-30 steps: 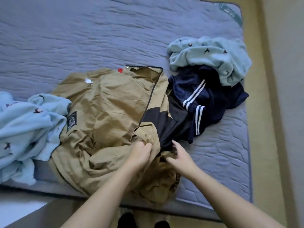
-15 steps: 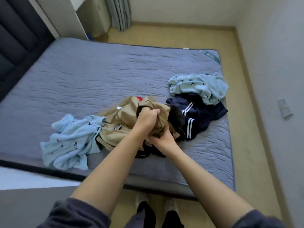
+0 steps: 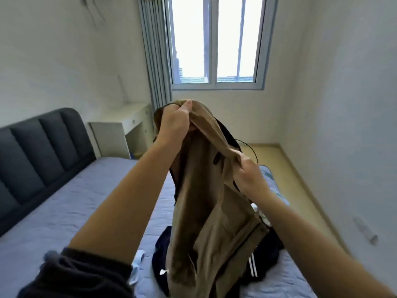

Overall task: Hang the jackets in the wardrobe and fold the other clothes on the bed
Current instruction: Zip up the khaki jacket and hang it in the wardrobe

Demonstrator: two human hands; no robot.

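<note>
One tan jacket (image 3: 206,211), lengthwise vertical (free end down)

Home bedroom, bed (image 3: 64,211) (padded headboard (image 3: 40,151)), curtained window (image 3: 214,41)

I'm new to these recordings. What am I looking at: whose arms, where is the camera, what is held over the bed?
There is no machine here. A person works with bare hands, and the single camera sits on their head, looking forward and down. The left hand grips the top of a tan jacket, which is raised in the air. The right hand pinches its edge lower down. Below is the bed with a grey-blue cover. On it lie a navy garment with white stripes and a bit of light blue cloth.
</note>
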